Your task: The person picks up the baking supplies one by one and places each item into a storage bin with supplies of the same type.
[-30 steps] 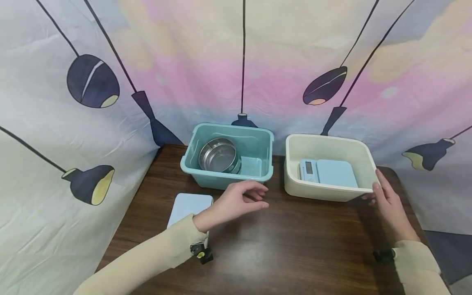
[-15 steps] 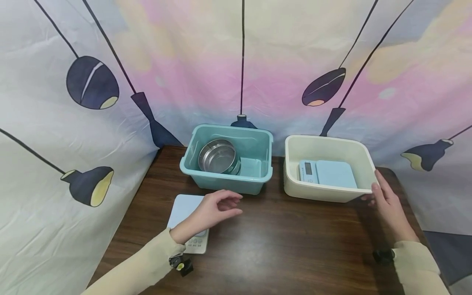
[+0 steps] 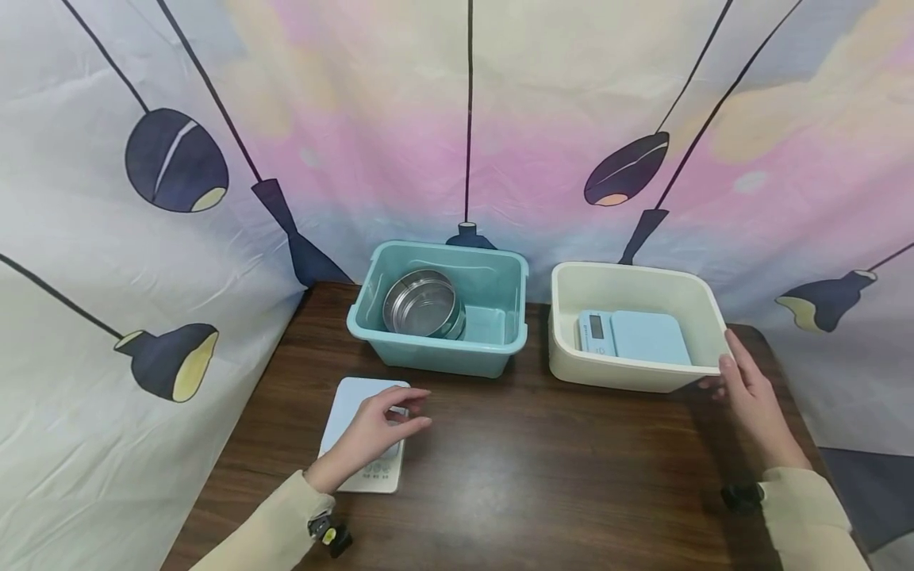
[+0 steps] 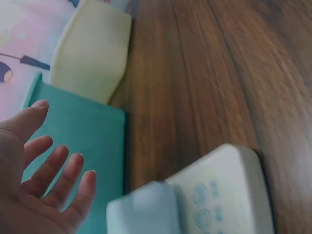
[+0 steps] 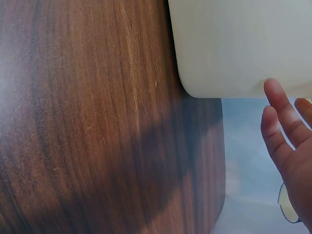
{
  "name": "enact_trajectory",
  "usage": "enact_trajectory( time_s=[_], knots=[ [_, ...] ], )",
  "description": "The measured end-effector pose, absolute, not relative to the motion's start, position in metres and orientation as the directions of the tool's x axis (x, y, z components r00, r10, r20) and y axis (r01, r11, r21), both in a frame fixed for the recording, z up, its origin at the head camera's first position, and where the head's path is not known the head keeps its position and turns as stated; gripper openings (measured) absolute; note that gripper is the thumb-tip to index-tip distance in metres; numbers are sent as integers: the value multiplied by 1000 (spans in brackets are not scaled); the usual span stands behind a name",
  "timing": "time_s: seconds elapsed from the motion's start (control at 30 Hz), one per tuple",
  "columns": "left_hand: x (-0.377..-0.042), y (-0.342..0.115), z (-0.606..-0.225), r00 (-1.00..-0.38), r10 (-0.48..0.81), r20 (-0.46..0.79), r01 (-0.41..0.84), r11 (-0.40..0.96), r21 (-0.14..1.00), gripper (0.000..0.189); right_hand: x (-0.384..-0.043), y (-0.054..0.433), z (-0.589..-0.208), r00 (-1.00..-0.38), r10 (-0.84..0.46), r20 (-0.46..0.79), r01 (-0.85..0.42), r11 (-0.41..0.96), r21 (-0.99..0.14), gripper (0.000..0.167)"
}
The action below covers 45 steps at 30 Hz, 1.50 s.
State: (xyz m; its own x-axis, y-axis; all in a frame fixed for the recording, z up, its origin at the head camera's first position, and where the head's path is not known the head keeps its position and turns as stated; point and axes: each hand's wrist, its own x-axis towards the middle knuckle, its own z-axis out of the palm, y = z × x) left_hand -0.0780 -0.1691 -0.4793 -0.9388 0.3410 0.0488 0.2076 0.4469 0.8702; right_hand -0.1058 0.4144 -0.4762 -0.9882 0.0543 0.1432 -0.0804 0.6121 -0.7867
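Note:
My left hand [image 3: 373, 432] hovers over a kitchen scale [image 3: 351, 402] on the table, fingers loosely bent and nothing in them. That scale has a pale blue platform and a white base, whose printed buttons show in the left wrist view; the hand covers part of it in the head view. At the right, my right hand [image 3: 755, 404] touches the right front corner of a cream bin [image 3: 621, 374], its fingers fairly straight against the wall. Inside this bin lies a second light blue kitchen scale [image 3: 650, 337] with a small dark display.
Left of the cream bin stands a teal bin [image 3: 443, 358] holding round metal sieves or pans [image 3: 424, 305] nested together. Both bins sit at the back of the dark wooden table [image 3: 557, 476], against a printed cloth backdrop [image 3: 400, 119].
My left hand has moved left and toward me, from in front of the teal bin to over the scale, uncovering its lower buttons. The right hand stays at the cream bin.

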Motion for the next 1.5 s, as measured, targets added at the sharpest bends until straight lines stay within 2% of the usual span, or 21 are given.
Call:
enact_trajectory(
  time_s=[0.33,0.53,0.77,1.0,1.37,1.5],
  knots=[
    [-79,-195,-498,-958,252,139,256,526,811,44,-107,415,-477,-987,47,155,-93,618,-781,59],
    [-80,-212,-503,-978,149,148,210,646,734,48,-106,415,-479,-987,62,148,-80,614,-785,59],
    [-78,-234,-510,-996,44,82,88,735,673,61,-106,415,-480,-987,64,149,-81,599,-797,59],
    [-75,-251,-516,-997,-25,66,25,749,662,67,-106,416,-480,-987,61,146,-82,588,-805,60],
    [-60,-263,-522,-996,-32,-85,-80,747,660,83,-107,416,-481,-988,50,149,-94,571,-816,59],
    [-53,-265,-522,-990,-38,-132,-115,757,643,83,-107,417,-483,-986,48,157,-101,571,-815,59]
  ],
)
